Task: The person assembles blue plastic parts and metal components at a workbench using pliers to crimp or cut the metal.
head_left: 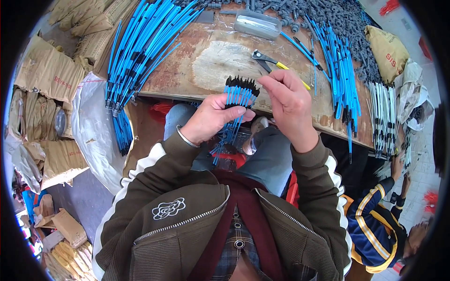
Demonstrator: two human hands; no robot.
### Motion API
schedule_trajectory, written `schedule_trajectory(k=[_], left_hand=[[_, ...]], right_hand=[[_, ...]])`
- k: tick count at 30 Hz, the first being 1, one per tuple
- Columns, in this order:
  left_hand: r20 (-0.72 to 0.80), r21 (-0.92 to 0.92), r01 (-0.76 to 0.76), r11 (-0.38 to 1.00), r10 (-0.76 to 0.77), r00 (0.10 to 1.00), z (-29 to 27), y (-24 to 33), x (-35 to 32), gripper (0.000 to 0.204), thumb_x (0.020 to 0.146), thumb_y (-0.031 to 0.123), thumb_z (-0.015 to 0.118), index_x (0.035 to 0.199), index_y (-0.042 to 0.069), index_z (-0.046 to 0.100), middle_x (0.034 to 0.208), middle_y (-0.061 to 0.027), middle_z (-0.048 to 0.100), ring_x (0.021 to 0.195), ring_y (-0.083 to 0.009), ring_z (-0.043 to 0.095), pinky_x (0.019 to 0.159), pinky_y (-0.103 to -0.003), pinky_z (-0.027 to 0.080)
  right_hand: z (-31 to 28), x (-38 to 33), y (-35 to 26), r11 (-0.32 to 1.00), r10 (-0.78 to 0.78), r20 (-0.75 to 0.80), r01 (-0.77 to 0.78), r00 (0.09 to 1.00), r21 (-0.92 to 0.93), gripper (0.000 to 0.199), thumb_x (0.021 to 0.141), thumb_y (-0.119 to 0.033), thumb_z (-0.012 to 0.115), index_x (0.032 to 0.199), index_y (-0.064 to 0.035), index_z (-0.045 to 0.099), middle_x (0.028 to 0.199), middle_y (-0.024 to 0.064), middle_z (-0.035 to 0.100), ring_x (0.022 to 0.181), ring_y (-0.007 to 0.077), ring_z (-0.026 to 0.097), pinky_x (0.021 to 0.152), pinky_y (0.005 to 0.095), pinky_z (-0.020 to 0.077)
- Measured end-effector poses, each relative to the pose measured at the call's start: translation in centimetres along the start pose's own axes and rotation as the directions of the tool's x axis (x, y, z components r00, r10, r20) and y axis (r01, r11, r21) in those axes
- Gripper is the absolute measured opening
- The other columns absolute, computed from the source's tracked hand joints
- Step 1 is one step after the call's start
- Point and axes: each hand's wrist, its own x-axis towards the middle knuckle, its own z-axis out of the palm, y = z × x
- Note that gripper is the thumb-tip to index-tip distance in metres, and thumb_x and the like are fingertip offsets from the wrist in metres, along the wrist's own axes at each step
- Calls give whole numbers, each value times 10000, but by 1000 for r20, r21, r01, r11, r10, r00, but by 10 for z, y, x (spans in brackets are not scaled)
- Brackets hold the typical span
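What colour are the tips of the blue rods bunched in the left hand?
Black, on the blue rods gripped by the left hand; the head view shows it.

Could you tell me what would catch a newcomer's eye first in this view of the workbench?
Probably the fan of blue tubes with black tips, held in the grip of the left hand at the picture's centre, while the right hand pinches at the tips. Next, the big heap of blue tubes across the wooden table at upper left, and the yellow-handled pliers just behind the hands.
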Motion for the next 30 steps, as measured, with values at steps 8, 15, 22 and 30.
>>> schedule_trajectory(k=[8, 15, 22, 30], left_hand=[[16, 6, -7, 1000, 7, 1000, 1, -2, 0, 220, 870, 48, 549, 1087, 18, 565, 957, -108, 644, 905, -199, 627, 826, -324, 502], [19, 9, 14, 1000, -14, 1000, 1, 3, -3, 243, 876, 32, 529, 1117, 17, 562, 963, -90, 646, 910, -163, 618, 818, -294, 491], [54, 55, 19, 998, -22, 998, -4, 4, -4, 260, 875, 25, 526, 1132, 17, 560, 956, -78, 645, 910, -144, 613, 809, -273, 481], [80, 69, -13, 998, 7, 997, -7, 3, -4, 255, 867, 37, 545, 1121, 16, 565, 957, -78, 644, 916, -153, 616, 809, -279, 482]], right_hand=[[10, -5, -12, 976, 145, -70, -131, 987, 173, 177, 742, 58, 591, 905, -5, 617, 818, 106, 565, 735, 238, 572, 632, 291, 462], [6, -1, -10, 997, 32, -39, -29, 999, 73, 177, 772, 52, 585, 936, -5, 618, 838, 100, 565, 744, 223, 570, 645, 280, 456], [1, 5, -2, 974, 73, 92, -91, 993, 208, 268, 724, 74, 569, 946, -53, 649, 801, 102, 538, 736, 245, 560, 643, 295, 456], [-2, 6, -2, 978, 54, 137, -80, 989, 190, 273, 731, 68, 570, 955, -64, 653, 799, 86, 534, 730, 229, 549, 638, 283, 447]])
